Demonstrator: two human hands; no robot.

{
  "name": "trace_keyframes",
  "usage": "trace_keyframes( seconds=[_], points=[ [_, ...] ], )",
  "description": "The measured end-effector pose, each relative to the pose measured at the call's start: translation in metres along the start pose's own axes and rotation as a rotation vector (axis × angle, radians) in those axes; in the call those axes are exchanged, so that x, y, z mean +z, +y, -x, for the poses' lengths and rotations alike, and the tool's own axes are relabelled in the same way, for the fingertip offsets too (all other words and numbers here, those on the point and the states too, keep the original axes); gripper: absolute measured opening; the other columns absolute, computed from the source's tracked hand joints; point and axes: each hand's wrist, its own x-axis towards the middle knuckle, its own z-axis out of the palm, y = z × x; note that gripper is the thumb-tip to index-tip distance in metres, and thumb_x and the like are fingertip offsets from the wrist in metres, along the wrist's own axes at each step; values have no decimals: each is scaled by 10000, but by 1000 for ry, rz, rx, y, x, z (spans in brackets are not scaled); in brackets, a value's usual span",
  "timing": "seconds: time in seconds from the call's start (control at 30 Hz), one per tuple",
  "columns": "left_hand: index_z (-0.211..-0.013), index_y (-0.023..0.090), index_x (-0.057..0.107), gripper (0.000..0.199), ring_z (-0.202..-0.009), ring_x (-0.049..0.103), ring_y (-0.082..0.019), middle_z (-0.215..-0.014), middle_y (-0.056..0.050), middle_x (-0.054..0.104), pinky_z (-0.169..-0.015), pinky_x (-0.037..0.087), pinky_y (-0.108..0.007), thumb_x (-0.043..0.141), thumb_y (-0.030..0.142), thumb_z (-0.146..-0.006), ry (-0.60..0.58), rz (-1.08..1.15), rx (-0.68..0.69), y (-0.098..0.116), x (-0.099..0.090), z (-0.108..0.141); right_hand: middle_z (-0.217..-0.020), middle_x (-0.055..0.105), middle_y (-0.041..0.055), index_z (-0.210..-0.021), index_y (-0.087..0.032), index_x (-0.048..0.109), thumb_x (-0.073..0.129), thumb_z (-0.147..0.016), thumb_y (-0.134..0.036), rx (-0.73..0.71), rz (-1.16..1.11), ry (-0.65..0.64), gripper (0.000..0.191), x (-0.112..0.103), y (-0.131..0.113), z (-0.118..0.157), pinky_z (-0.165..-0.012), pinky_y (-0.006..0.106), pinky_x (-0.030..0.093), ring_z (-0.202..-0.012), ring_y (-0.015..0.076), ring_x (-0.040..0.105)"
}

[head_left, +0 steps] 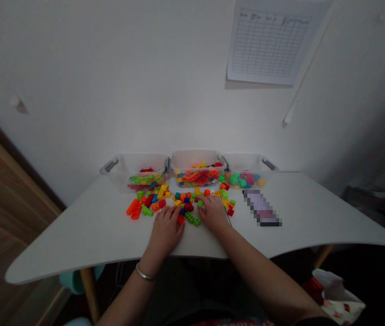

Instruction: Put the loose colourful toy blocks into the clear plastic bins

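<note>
**Fingers among loose bricks, one sweep from scattering them**

My left hand (167,231) and right hand (213,213) rest on the white table (77,240), fingers curled and slightly spread; I can't tell whether either pinches anything. A red brick (180,219) sits just by my left fingers, a green brick (192,218) beside my right. Loose plastic bricks (148,203) spread ahead to three clear plastic bins (195,158). A careless sweep of my hands could knock bricks against the pixelated slab (262,208) or off the table.
</note>
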Motion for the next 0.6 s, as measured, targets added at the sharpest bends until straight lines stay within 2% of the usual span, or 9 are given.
trace_keyframes(
  seconds=[0.17, 0.33, 0.47, 0.6],
  points=[
    [-1328, 168, 544, 461, -1233, 505, -300, -1294, -131, 610, -1064, 398, -505, 487, 320, -897, -16, 5, -13, 1, -2, 0, -1063, 668, 94, -1161, -202, 664, 519, -904, -280, 40, -135, 229, 305, -11, 16, -16, -936, 366, 422, -1020, 236, 559],
    [-1324, 186, 551, 459, -1228, 511, -307, -1284, -133, 615, -1053, 402, -514, 489, 322, -890, 2, 35, -14, 0, -2, 0, -1065, 674, 101, -1114, -188, 661, 480, -920, -344, 99, -245, 438, 307, -41, 32, -58, -947, 378, 419, -1016, 236, 566],
    [-1329, 194, 547, 457, -1226, 510, -305, -1284, -130, 613, -1052, 400, -521, 484, 319, -894, 5, 42, -18, 0, -2, 1, -1049, 686, 113, -1084, -159, 672, 502, -900, -353, 149, -237, 480, 317, -55, 41, -93, -942, 385, 423, -990, 241, 575],
    [-1345, 177, 531, 481, -1244, 494, -312, -1302, -128, 605, -1067, 386, -518, 500, 325, -889, -22, 26, -28, 0, -2, 1, -1046, 710, 104, -1126, -164, 682, 532, -887, -344, 199, -191, 406, 335, -52, 46, -115, -949, 392, 426, -1000, 249, 592]
  ],
)
